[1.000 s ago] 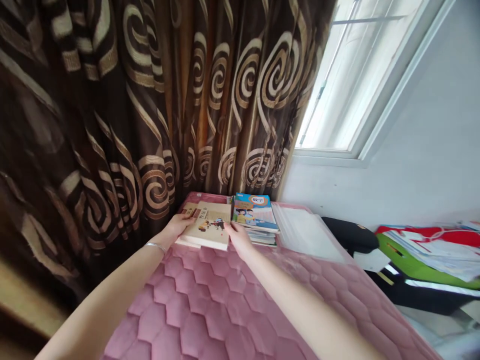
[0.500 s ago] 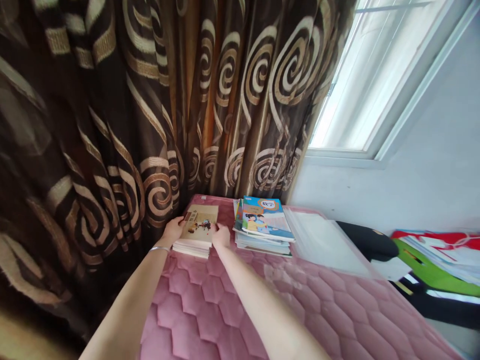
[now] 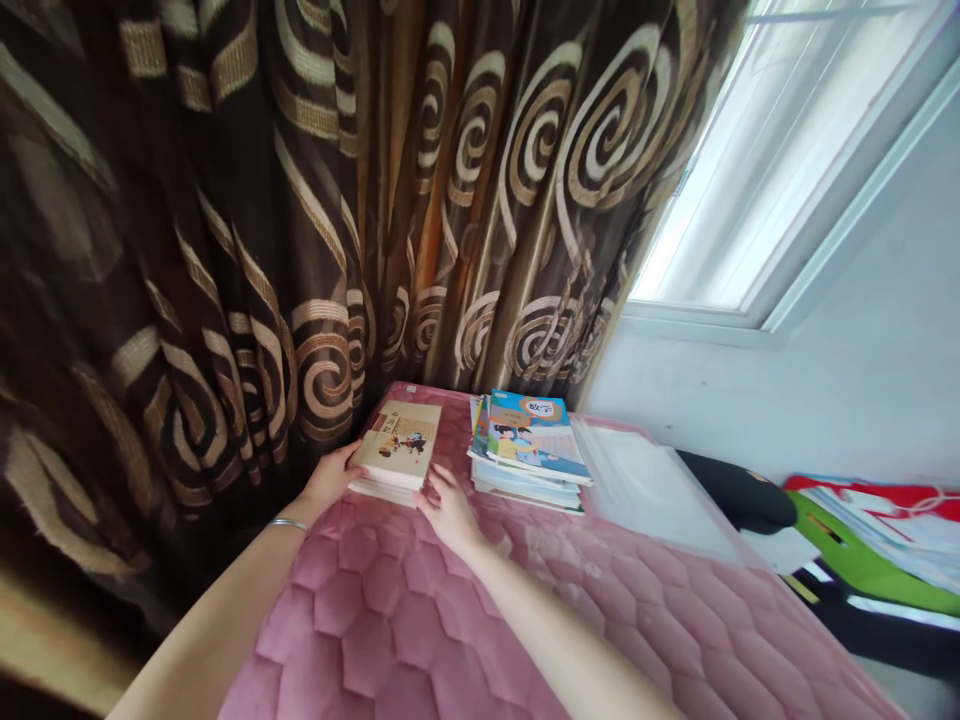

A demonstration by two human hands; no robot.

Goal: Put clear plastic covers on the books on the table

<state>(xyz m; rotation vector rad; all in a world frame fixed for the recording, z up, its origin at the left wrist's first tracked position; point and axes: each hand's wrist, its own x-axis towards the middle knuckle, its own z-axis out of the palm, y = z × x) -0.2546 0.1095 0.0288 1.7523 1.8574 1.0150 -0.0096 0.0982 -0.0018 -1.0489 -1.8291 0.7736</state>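
Hanging in heavy folds, a dark brown curtain (image 3: 187,250) with cream and tan spirals fills the left and upper part of the view. Below it spreads a pink quilted surface (image 3: 420,620), its padding stitched in hexagons. A pale wall (image 3: 750,400) stands to the right, with a bright window (image 3: 750,170) set into it at the upper right. Beyond the quilted surface's right edge lie a black item (image 3: 727,490), something green (image 3: 840,530), white papers (image 3: 892,530) and something red, partly cut off. A whitish, see-through sheet (image 3: 652,490) lies flat near the wall. Just left of it sits a book stack topped by a blue cover (image 3: 544,440) showing two cartoon figures.

Farther left, apart from that stack, is a pile of cream books (image 3: 397,440) near the curtain, lying flat between the person's two hands. The left hand (image 3: 330,475) bends around its left side at the near corner — how firmly it grips cannot be told. The right hand (image 3: 450,510) is at the near right corner, thumb and fingers apart, fingertips against or just beside the books. Smallest is a silvery bracelet (image 3: 289,523) on the left wrist.
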